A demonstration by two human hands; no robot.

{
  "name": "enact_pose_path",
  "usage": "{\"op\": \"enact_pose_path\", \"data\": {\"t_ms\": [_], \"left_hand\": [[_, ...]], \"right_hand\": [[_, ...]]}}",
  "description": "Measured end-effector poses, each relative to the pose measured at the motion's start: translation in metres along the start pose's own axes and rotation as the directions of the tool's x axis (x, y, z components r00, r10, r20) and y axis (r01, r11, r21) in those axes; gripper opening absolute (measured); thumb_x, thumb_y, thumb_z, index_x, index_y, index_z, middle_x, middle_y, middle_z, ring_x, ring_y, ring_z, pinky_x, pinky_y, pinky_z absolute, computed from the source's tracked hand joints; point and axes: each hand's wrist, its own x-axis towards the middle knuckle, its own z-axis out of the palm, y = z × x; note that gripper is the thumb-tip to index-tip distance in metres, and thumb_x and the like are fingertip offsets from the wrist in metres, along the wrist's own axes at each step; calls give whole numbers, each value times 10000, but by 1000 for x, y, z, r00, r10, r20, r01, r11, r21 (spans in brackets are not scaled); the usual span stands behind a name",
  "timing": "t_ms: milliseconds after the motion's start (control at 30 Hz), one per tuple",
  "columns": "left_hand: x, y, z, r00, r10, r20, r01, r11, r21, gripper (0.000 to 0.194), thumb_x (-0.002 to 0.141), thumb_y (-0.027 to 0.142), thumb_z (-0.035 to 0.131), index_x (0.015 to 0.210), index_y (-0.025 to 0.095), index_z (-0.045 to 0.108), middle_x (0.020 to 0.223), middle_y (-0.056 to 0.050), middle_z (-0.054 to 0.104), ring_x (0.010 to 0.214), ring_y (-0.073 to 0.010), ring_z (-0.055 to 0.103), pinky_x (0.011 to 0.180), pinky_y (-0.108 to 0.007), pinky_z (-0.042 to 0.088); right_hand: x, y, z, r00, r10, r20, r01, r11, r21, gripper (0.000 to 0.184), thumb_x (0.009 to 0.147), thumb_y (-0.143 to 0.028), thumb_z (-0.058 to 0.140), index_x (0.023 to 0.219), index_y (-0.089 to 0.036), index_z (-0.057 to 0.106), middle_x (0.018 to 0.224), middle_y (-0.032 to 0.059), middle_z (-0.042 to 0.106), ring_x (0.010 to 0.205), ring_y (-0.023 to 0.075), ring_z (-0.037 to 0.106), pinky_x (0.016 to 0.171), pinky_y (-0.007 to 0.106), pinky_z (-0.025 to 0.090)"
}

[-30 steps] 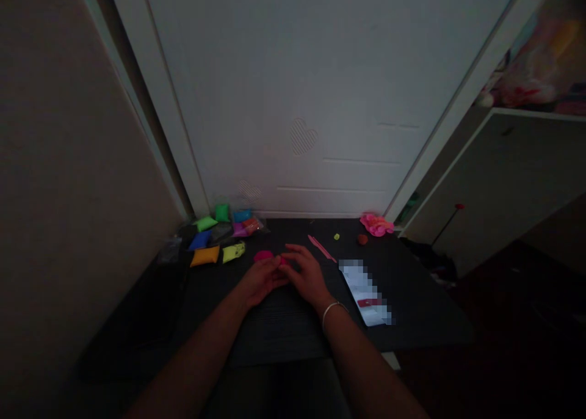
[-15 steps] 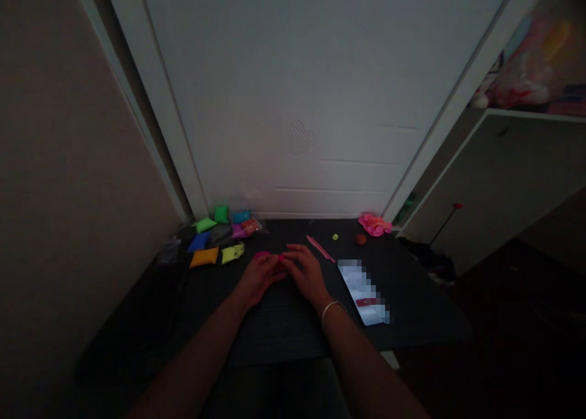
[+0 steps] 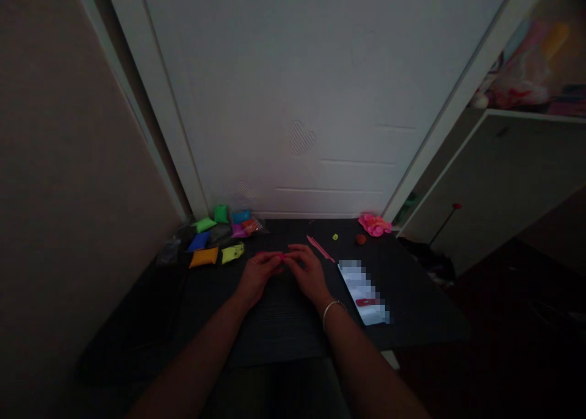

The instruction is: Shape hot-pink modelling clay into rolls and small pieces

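Evidently, right of the yellow packet (image 3: 232,253), the left hand (image 3: 255,277) is closed narrowly on a small pink piece (image 3: 281,256) over the bench (image 3: 284,327), pinched too, it seems in this dimness, by the right hand (image 3: 307,275). By uneven pressure it might be squashed; by a loosened pinch, dropped near the pink sticks (image 3: 321,249).

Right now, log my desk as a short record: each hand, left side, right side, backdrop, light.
Left hand: fingertips on a small pink lump
Right hand: fingertips at the same lump; bracelet on wrist
Left side: colored packets, including orange, blue and yellow
Right side: slim pink tool, lit screen, reddish-brown lump, ruffled pink item
Backdrop: white panel with heart relief
Light: dim
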Motion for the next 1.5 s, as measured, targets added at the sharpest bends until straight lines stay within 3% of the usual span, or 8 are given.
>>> {"op": "enact_pose_path", "data": {"t_ms": [533, 800, 1000, 1200, 1333, 1500], "left_hand": [[1, 0, -1, 999, -44, 17, 45, 999, -23, 155, 582, 195, 707, 706, 120, 652, 700, -34, 643, 641, -114, 582, 623, -240, 473], [1, -2, -4, 993, -78, 86, 85, 994, -74, 158, 622, 221, 687, 735, 131, 620, 731, -25, 635, 653, -110, 586, 609, -233, 476], [1, -2, -3, 995, -80, 51, 83, 995, -47, 159, 643, 244, 672, 707, 138, 572, 662, -11, 617, 597, -104, 580, 567, -227, 478], [-1, -1, 0, 997, -49, 54, 51, 998, -38, 193, 656, 296, 655, 717, 122, 599, 717, -48, 633, 662, -136, 594, 562, -245, 489], [-3, 1, 2, 998, -44, 44, 44, 999, 3, 185, 601, 218, 700, 737, 119, 622, 743, -51, 643, 678, -139, 592, 556, -232, 485], [-2, 1, 1, 999, -24, 31, 23, 999, 24, 183, 606, 240, 694, 731, 121, 634, 713, -42, 632, 681, -136, 581, 547, -224, 482]], "right_hand": [[1, 4, 0, 998, 37, 50, -38, 999, 24, 106, 772, -238, 514, 728, -202, 603, 954, 43, 567, 909, 148, 541, 790, 292, 426], [1, 7, 3, 996, 55, 75, -58, 997, 43, 113, 779, -235, 499, 708, -198, 578, 949, 38, 552, 891, 138, 538, 779, 278, 427], [1, 6, 3, 995, 46, 85, -52, 996, 67, 141, 758, -242, 539, 878, -230, 612, 998, 43, 545, 923, 152, 530, 738, 280, 449], [2, 6, 3, 998, 51, 43, -53, 997, 52, 80, 750, -251, 549, 761, -217, 621, 961, 41, 547, 898, 157, 538, 738, 290, 448], [2, 5, 2, 998, 53, 22, -54, 998, 22, 88, 760, -234, 528, 726, -207, 605, 943, 41, 548, 890, 152, 538, 756, 288, 441], [1, 3, 1, 998, 52, 42, -53, 998, 40, 99, 768, -225, 521, 780, -209, 618, 969, 46, 549, 911, 150, 537, 757, 281, 443]]}}
